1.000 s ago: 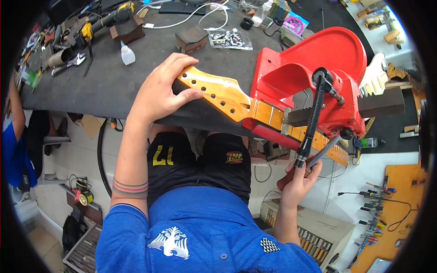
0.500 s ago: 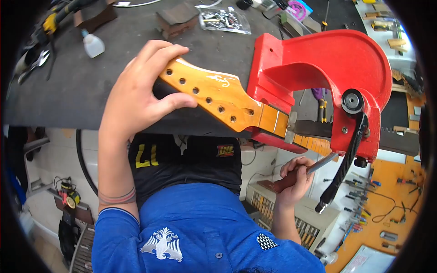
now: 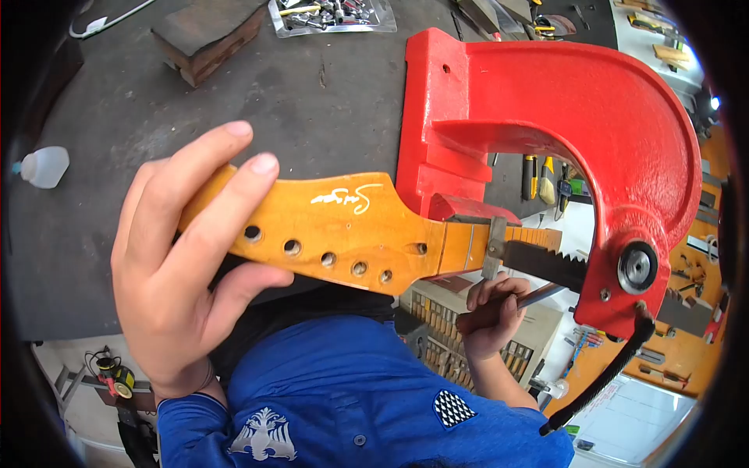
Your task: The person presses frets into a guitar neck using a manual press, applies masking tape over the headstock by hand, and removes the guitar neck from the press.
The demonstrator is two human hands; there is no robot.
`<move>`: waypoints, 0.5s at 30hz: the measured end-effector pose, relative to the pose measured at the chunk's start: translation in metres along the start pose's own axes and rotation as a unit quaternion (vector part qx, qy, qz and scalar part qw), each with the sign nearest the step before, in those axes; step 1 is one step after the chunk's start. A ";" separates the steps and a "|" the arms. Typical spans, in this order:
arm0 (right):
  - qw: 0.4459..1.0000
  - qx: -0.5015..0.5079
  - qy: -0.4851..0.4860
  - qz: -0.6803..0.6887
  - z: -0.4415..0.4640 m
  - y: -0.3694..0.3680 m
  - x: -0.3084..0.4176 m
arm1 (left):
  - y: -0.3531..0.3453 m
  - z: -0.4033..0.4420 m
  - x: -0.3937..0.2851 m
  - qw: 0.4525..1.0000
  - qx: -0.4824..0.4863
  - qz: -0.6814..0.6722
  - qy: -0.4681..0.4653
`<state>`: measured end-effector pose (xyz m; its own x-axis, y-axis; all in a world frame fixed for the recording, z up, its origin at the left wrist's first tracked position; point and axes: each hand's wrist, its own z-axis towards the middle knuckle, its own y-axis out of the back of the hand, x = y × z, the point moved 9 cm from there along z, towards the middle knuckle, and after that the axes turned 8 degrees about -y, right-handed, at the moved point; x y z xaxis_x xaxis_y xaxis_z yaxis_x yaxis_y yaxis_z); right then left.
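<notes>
My left hand (image 3: 191, 257) is closed round the tip of a guitar neck's amber headstock (image 3: 343, 222), with the thumb on the near edge and fingers over the far edge. Several tuner holes and white script show on its face. The neck's fretboard (image 3: 460, 242) runs beneath a red arbor press (image 3: 647, 117). The toothed ram (image 3: 546, 261) ends in a metal block (image 3: 495, 248) at the frets; contact is hard to make out. Below the neck, my right hand (image 3: 495, 312) grips a brown-handled tool (image 3: 474, 320) with a metal shaft; its far end is hidden behind the press.
On the dark bench (image 3: 328, 125) lie a wooden block (image 3: 207, 39), a bag of small metal parts (image 3: 331, 15) and a small bottle (image 3: 47, 167). The press's black handle (image 3: 601, 382) hangs at the right. Tools (image 3: 546, 179) lie behind the frame; a tool board (image 3: 686, 359) is farther right.
The headstock has swung nearer to level in view, and my left hand has shifted down with it. The view has come closer to the bench. My right hand still holds the brown-handled tool.
</notes>
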<state>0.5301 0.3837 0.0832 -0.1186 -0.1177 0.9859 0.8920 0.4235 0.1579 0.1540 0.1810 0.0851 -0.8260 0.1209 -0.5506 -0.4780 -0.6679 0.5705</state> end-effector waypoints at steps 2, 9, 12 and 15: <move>1.000 -0.005 0.002 0.002 -0.001 0.002 -0.001 | -0.001 0.001 0.000 1.000 0.002 0.000 -0.013; 0.997 -0.072 -0.016 0.010 -0.012 0.024 -0.011 | -0.003 -0.006 0.004 0.999 0.023 -0.022 -0.009; 0.995 -0.092 -0.031 0.002 -0.015 0.028 -0.013 | -0.004 -0.008 0.006 0.999 0.025 -0.035 -0.020; 0.994 -0.100 -0.028 -0.017 -0.014 0.022 -0.009 | -0.004 -0.009 0.006 0.998 0.026 -0.045 -0.024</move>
<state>0.5573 0.3816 0.0771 -0.1700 -0.0761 0.9825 0.9550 0.2331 0.1833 0.1536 0.1774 0.0739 -0.7923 0.2141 -0.5713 -0.5639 -0.6145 0.5517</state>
